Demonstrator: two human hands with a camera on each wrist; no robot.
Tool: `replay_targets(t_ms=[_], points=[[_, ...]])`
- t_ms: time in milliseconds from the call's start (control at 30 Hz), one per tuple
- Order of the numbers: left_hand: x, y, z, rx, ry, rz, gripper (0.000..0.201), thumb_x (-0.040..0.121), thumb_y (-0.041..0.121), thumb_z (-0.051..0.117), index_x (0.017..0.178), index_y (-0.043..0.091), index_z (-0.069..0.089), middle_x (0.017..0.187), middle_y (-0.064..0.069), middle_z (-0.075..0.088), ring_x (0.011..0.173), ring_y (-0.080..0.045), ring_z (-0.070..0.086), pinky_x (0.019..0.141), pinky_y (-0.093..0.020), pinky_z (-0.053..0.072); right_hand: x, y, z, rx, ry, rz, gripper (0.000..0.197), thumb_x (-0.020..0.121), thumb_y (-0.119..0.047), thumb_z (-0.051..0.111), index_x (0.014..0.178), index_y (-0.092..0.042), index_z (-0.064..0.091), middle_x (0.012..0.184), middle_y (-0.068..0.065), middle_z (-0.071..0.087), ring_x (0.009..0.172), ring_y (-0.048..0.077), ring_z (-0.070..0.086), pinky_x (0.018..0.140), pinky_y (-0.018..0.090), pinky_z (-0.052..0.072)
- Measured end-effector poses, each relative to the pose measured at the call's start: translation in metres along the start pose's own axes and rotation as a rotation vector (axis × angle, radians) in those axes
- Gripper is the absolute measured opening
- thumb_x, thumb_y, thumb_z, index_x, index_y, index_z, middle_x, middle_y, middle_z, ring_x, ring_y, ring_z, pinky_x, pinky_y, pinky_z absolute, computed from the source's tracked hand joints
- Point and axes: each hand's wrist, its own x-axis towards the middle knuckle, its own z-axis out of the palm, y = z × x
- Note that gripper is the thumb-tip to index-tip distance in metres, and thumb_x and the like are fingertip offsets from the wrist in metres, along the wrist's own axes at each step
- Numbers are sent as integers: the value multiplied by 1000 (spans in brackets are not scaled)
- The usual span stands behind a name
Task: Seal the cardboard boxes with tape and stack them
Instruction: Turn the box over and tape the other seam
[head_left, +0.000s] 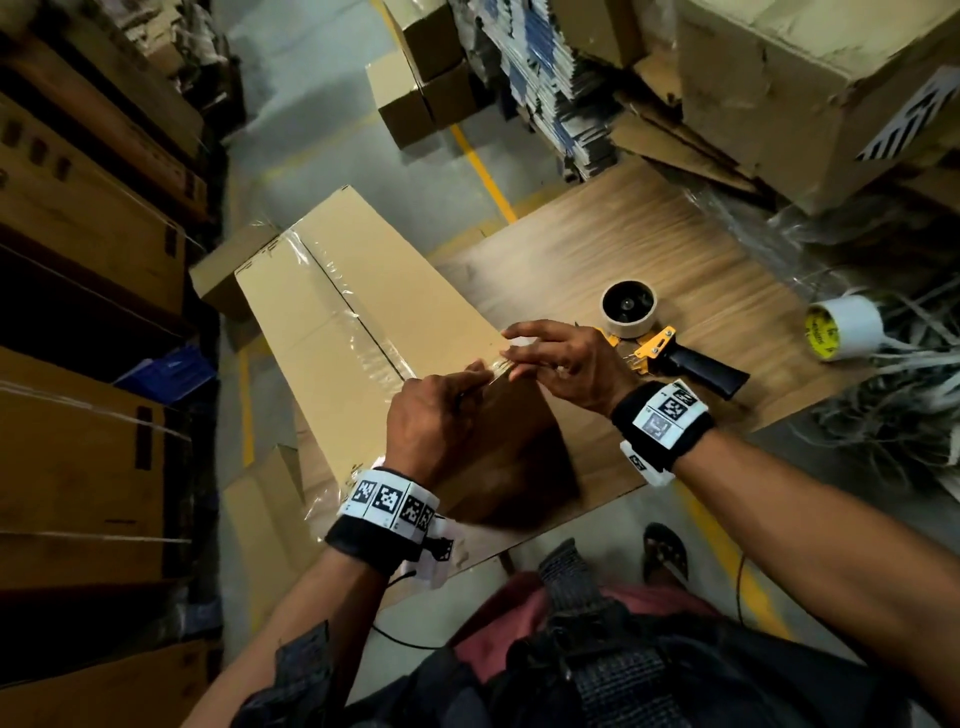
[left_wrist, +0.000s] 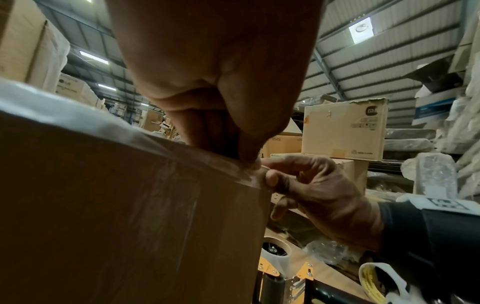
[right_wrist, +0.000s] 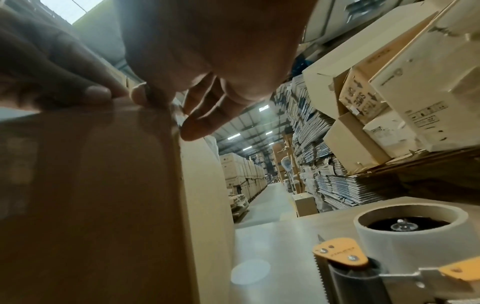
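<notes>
A long cardboard box (head_left: 322, 291) lies on the wooden table (head_left: 649, 244), with clear tape (head_left: 337, 291) running along its top seam. Both hands meet at the box's near right corner. My left hand (head_left: 480, 376) pinches the tape at the top edge (left_wrist: 250, 162). Index finger and thumb of my right hand (head_left: 511, 345) pinch the tape end over the corner (left_wrist: 267, 171). The near end face of the box (left_wrist: 116, 205) is shiny with tape. A yellow and black tape dispenser (head_left: 670, 353) lies on the table right of the hands, untouched.
A white tape roll (head_left: 844, 327) lies at the table's right edge beside loose white strapping (head_left: 909, 389). Tall stacks of cartons (head_left: 78, 260) line the left. A big worn carton (head_left: 805, 104) and flattened cardboard sit at the back right. Small boxes (head_left: 415, 93) stand on the floor beyond.
</notes>
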Motion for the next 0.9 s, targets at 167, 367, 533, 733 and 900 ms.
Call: replay_targets(t_ms=[167,367,533,733,900], points=[[-2,-5,-6,-232,-57,4,34,96,14,73,129,22,74,132,9,70,124,-2,64,109,-35,53,0,10,-3,-52,-95,11,43,89,-21,78,131,-21,70,148,5,57,107,16,68,75,36,63],[-34,-24,-24,-281,209,-79,29,96,25,76,125,27,76,118,20,73,102,-6,73,88,-17,57,21,-10,7,-235,-117,-120,49,97,-40,71,144,-30,61,167,9,31,142,29,47,97,47,55],[-69,-45,-25,-229,465,-104,19,93,20,78,112,22,81,109,15,75,88,3,74,79,-14,58,20,0,36,-213,-73,-241,33,95,-23,76,129,-23,73,149,6,57,144,29,47,100,51,51],[-87,-67,-25,-149,636,-197,15,91,16,80,106,19,83,98,14,76,72,10,66,65,-5,48,55,19,33,-250,-148,-261,41,90,-17,78,130,-24,72,146,1,61,144,28,48,99,53,50],[-94,-86,-37,-264,713,-321,13,94,21,78,105,24,83,97,10,80,74,1,73,66,-18,57,64,4,23,-459,-339,-263,68,88,-60,70,147,-30,55,159,2,46,155,26,29,112,61,36]])
